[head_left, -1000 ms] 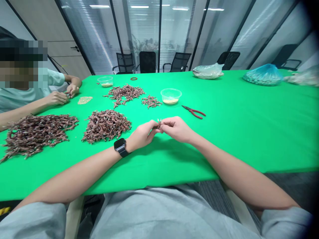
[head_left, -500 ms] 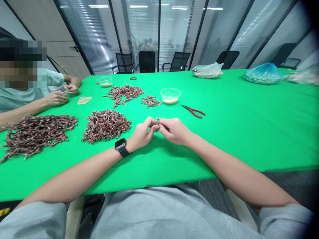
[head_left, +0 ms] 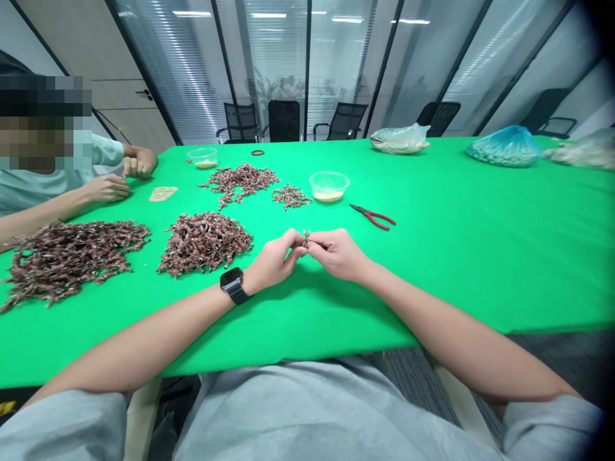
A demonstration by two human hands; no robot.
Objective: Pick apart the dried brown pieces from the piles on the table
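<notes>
Pinched between both hands is a small brown piece with pale, prong-like tips [head_left: 306, 239]; its exact kind is too small to make out. My left hand [head_left: 275, 258], with a dark watch on the wrist, grips it from the left with thumb and forefinger. From the other side my right hand [head_left: 340, 255] closes its fingertips on the same piece. Left of my hands lies a dense pile of similar brown pieces [head_left: 204, 243]. Red-handled pliers [head_left: 373, 216] rest with jaws slightly apart beyond my right hand. A clear tub [head_left: 329, 187] holds pale yellowish bits.
More brown pieces form a wide heap [head_left: 77, 256] at left, a looser heap [head_left: 243, 182] and a small cluster [head_left: 291, 196]. A co-worker's hands [head_left: 113, 187] are near a pale flat patch [head_left: 163, 193]. Filled plastic bags [head_left: 400, 138] stand along the green table's far edge.
Both my hands keep their pinch on the brown piece and have barely shifted. At left, the co-worker's hands have moved slightly.
</notes>
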